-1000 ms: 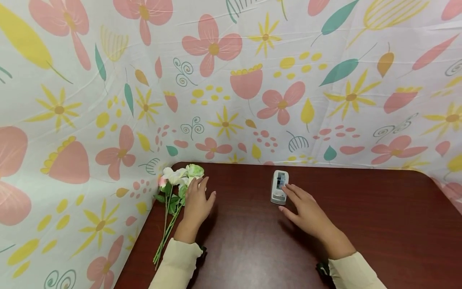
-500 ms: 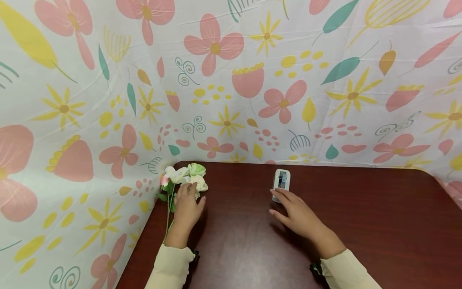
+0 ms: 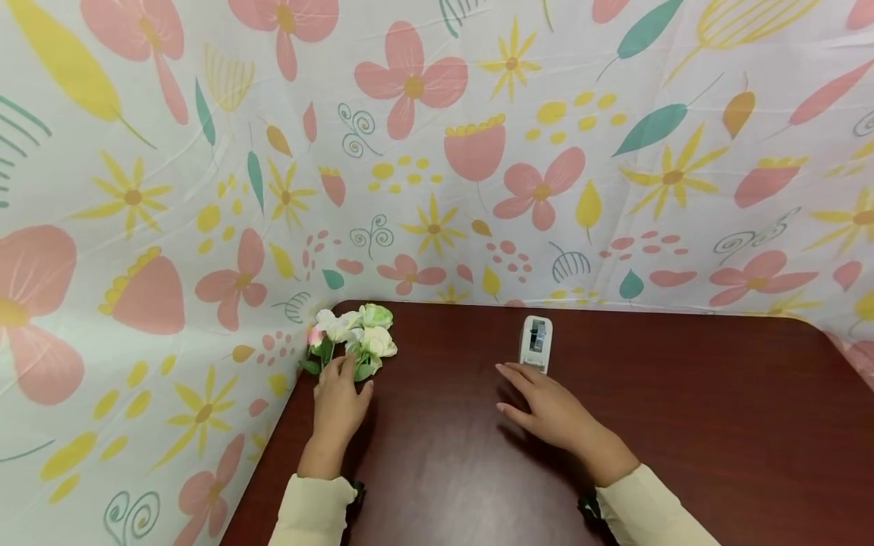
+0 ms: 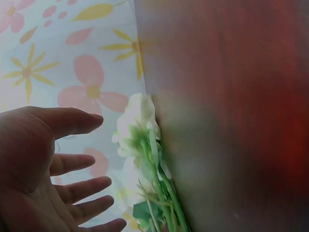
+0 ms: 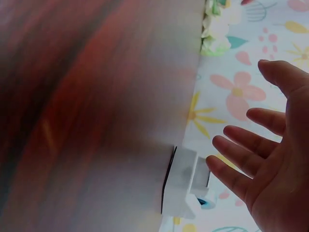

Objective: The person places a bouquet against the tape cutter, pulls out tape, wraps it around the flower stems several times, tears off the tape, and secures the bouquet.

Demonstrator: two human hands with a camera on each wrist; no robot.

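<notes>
A bunch of artificial-looking flowers [image 3: 377,343], white, pale green and pink, lies on the table's left side. My left hand [image 3: 339,403] hovers over its green stems and hides most of them. In the left wrist view, the fingers of that hand [image 4: 29,166] are spread, and a gap separates them from the flowers [image 4: 140,118]. Farther right stands a small white object [image 3: 536,343], which looks like a tape dispenser. My right hand [image 3: 556,413] is just in front of it, partly covering its near end. The right wrist view shows loosely extended fingers, apart from the dispenser [image 5: 181,181].
The dark red-brown table [image 3: 437,455] runs back to a white cloth [image 3: 423,174] printed with flowers and leaves. This cloth also closes off the left side. The table's far edge passes close behind the flowers and the dispenser.
Both hands have drawn back toward me and a little left. My left hand now covers the stems, with more blossoms showing. My right fingers have slid back from the dispenser's top.
</notes>
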